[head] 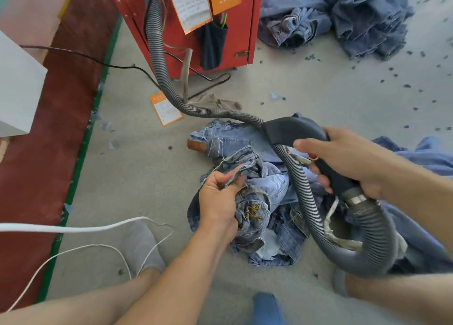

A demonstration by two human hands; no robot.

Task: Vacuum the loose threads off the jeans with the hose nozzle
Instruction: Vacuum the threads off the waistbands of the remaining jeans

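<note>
Roughly centred on the floor (294, 84): crumpled jeans (277, 216), bunched in a heap between the two hands. Left hand (218, 202) pinches a fold of denim at the heap's left edge, thumb over fingers, lifting the frayed hem slightly. Right hand (350, 160) curls round the handle of the hose nozzle (294, 130); that grip is closed tight on it, index finger laid forward along the top.

Key relation: nozzle mouth sits up and right of the held fold, pointing away toward the far left, above the waistband, apparently not touching cloth. Nozzle's long axis runs right-to-left; the fold lies down-left of it, nearer the left hand.

Grey ribbed hose (157, 54) loops from the handle's rear under the right wrist, then back across the jeans to the red machine (235, 30).

Judgement: right wrist must tip down and draw back toward the fold.
</note>
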